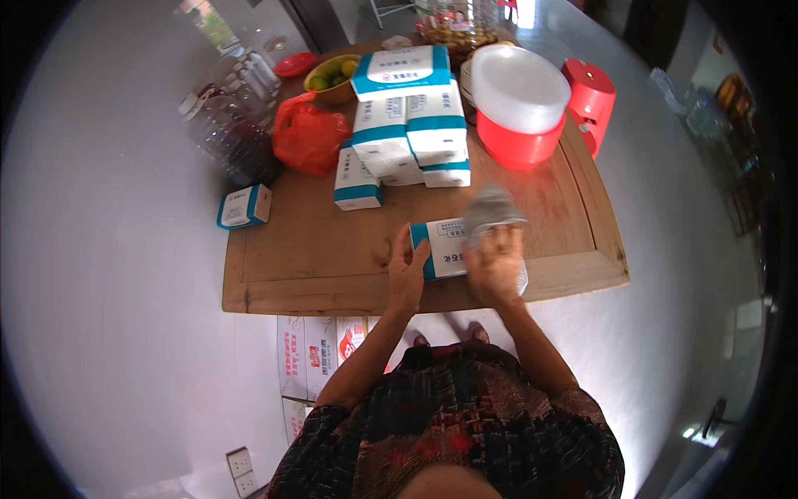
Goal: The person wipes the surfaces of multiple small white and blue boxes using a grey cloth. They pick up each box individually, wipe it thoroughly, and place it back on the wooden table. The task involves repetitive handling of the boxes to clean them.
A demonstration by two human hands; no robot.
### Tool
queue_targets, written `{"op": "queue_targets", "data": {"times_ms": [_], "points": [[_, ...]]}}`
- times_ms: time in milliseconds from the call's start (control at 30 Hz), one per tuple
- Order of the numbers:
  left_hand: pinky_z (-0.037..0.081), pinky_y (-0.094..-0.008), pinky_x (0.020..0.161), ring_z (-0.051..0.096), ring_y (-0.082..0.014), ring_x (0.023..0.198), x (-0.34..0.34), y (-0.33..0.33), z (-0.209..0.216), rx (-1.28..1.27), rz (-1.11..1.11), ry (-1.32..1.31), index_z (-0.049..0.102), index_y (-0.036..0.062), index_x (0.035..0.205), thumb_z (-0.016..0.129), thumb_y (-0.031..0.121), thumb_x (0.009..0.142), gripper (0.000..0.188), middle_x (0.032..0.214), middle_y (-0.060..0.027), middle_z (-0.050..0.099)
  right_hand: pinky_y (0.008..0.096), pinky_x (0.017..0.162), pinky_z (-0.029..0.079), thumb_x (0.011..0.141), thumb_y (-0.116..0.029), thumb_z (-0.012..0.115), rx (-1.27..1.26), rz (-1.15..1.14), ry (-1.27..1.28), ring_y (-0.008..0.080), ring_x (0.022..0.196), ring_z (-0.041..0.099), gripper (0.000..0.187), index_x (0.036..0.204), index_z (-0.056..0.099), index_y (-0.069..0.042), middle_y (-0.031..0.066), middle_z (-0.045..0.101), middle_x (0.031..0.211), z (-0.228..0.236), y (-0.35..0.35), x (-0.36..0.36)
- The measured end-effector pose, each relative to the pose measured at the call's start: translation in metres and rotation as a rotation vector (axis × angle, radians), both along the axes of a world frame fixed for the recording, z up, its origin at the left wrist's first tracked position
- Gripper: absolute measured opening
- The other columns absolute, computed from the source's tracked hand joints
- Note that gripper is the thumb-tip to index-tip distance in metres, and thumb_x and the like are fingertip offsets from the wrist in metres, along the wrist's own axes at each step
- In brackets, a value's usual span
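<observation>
A white tissue box (pixel 446 259) with teal ends lies near the front edge of the wooden table (pixel 307 258). My left hand (pixel 406 273) grips its left end, thumb on top and fingers along the side. Over the right part of the box my right hand (pixel 496 264) presses a grey cloth (pixel 490 208), blurred by motion. The cloth spreads out beyond my fingers and hides that end of the box. Just behind, several like boxes are stacked, with one tissue box (pixel 401 71) lying across the top. Another tissue box (pixel 244 206) sits at the table's left edge.
A red plastic bag (pixel 309 133) and a yellow bowl (pixel 322 83) of green and yellow fruit stand left of the stack. Dark bottles (pixel 233 137) line the wall. To the right are a red tub (pixel 522 145) with a clear lid and a red appliance (pixel 588 100). Cartons (pixel 312 353) sit below.
</observation>
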State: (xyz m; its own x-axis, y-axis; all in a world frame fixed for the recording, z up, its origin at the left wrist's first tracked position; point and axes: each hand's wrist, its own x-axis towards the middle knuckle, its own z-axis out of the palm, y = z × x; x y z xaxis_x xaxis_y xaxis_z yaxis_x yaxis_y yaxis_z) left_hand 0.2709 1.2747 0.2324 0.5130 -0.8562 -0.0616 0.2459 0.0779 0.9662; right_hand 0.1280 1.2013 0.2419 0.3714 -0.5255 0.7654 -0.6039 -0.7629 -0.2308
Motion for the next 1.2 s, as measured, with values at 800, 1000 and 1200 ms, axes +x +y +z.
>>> {"op": "queue_targets", "data": {"times_ms": [800, 1000, 1200], "points": [[0.039, -0.0355, 0.102, 0.050, -0.0203, 0.115, 0.027, 0.006, -0.022, -0.333, -0.316, 0.214, 0.045, 0.0082, 0.129, 0.032, 0.058, 0.095, 0.062, 0.124, -0.0078, 0.052, 0.0505, 0.103, 0.028, 0.084, -0.028, 0.057, 0.196, 0.130, 0.245, 0.0340, 0.129, 0.034, 0.035, 0.115, 0.061, -0.012, 0.0119, 0.046, 0.131, 0.008, 0.055, 0.058], [0.051, -0.0387, 0.088, 0.057, -0.0224, 0.105, 0.054, -0.001, -0.042, -0.003, -0.412, 0.782, 0.033, 0.0097, 0.135, 0.035, 0.059, 0.093, 0.065, 0.123, -0.0090, 0.053, 0.0515, 0.097, 0.031, 0.085, -0.029, 0.058, 0.207, 0.096, 0.225, 0.0329, 0.121, 0.041, 0.029, 0.110, 0.064, -0.015, 0.0061, 0.052, 0.126, 0.018, 0.036, 0.061], [0.054, -0.0295, 0.047, 0.061, -0.0148, 0.070, 0.021, -0.003, 0.005, 0.172, -0.205, 0.206, 0.033, 0.0111, 0.123, 0.065, 0.025, 0.086, 0.051, 0.099, -0.0093, 0.057, 0.0559, 0.092, 0.035, 0.087, -0.029, 0.056, 0.338, -0.356, 0.136, 0.0366, 0.116, 0.044, 0.029, 0.114, 0.062, -0.021, 0.0060, 0.051, 0.129, -0.001, -0.022, 0.023]]}}
